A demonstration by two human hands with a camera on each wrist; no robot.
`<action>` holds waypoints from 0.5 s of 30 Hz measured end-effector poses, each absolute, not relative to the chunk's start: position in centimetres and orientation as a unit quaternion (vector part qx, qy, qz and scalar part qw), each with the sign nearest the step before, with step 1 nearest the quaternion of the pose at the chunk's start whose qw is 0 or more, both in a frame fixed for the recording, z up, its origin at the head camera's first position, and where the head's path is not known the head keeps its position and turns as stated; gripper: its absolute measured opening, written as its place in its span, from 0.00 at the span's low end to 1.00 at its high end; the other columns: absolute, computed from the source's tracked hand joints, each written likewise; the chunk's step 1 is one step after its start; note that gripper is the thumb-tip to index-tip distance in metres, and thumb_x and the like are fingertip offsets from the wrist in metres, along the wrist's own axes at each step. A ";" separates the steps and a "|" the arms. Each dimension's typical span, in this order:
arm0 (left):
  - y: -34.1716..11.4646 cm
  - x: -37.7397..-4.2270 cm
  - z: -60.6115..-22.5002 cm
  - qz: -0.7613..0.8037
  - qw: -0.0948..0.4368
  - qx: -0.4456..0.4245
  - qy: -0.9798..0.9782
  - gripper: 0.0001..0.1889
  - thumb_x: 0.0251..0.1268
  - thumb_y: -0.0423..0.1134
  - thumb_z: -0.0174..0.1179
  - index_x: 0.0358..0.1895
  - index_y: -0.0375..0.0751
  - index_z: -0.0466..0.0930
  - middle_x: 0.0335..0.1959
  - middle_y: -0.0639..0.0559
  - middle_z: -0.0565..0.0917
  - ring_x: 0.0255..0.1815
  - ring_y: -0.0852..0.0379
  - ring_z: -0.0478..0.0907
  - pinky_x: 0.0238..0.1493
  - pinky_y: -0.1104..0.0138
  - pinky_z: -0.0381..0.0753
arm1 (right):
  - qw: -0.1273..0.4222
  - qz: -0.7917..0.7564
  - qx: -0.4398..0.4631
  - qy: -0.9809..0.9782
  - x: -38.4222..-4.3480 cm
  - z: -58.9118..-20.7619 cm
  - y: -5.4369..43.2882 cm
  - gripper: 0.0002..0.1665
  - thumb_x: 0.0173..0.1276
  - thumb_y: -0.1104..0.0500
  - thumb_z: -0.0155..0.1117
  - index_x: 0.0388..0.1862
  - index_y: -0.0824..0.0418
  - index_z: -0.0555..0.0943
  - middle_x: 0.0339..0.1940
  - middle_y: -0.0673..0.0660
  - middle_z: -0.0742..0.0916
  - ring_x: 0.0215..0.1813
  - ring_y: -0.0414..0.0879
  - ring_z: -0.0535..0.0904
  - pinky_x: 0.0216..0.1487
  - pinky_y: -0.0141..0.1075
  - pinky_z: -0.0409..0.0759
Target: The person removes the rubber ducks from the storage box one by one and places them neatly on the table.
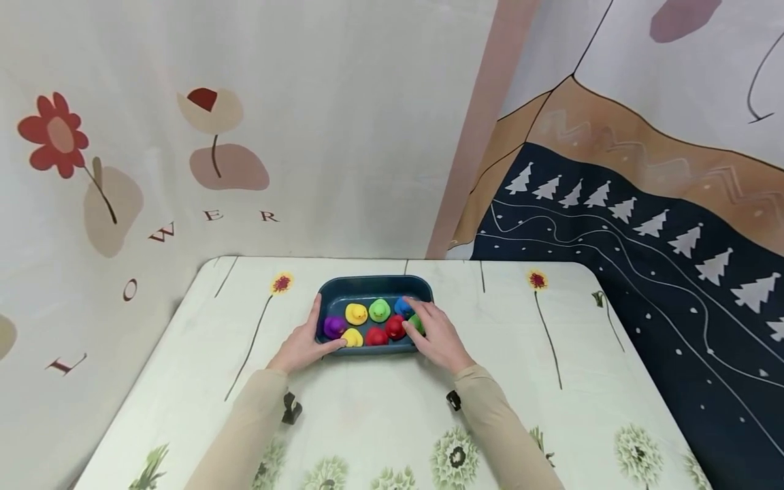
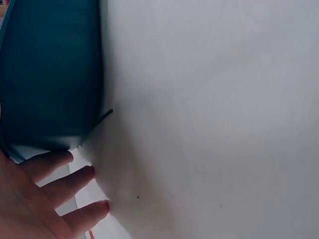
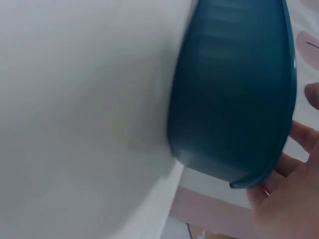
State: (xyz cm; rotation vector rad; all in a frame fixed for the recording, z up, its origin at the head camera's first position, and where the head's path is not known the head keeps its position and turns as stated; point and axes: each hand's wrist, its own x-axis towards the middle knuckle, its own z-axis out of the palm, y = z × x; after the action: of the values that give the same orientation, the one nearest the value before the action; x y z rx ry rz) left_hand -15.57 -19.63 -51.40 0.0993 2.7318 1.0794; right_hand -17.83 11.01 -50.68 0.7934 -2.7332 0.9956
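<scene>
A dark teal tray (image 1: 367,350) holds several small toy ducks: a purple duck (image 1: 334,327), a yellow duck (image 1: 356,314), a green duck (image 1: 380,310), a red duck (image 1: 376,336), a blue duck (image 1: 403,307) and others. My left hand (image 1: 303,347) holds the tray's left end, thumb over the front rim beside the lower yellow duck (image 1: 352,337). In the left wrist view, its fingers (image 2: 67,185) spread by the outer wall. My right hand (image 1: 442,338) lies over the right end, fingertips at the blue duck and the second red duck (image 1: 395,327). It partly hides another green duck (image 1: 417,323).
The tray stands near the far edge of a table with a white flowered cloth (image 1: 380,401). A pale printed curtain (image 1: 343,136) hangs behind, and a dark hanging with white trees (image 1: 612,272) is to the right.
</scene>
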 end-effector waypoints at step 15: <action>-19.6 -15.7 -51.4 0.366 0.104 0.036 0.924 0.61 0.56 0.64 0.63 0.77 0.47 0.25 0.68 0.23 0.60 0.64 0.28 0.65 0.61 0.39 0.64 | 0.012 0.351 0.242 -0.904 -19.2 -50.8 10.7 0.14 0.59 0.64 0.70 0.45 0.62 0.85 0.47 0.58 0.83 0.59 0.56 0.69 0.60 0.52 0.68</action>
State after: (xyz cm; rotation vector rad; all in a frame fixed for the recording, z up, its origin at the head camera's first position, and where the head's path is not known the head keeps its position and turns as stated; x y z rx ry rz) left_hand -15.73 -19.57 -51.35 0.1068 2.7249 1.0781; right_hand -19.25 10.67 -50.84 0.7541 -2.8207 1.0954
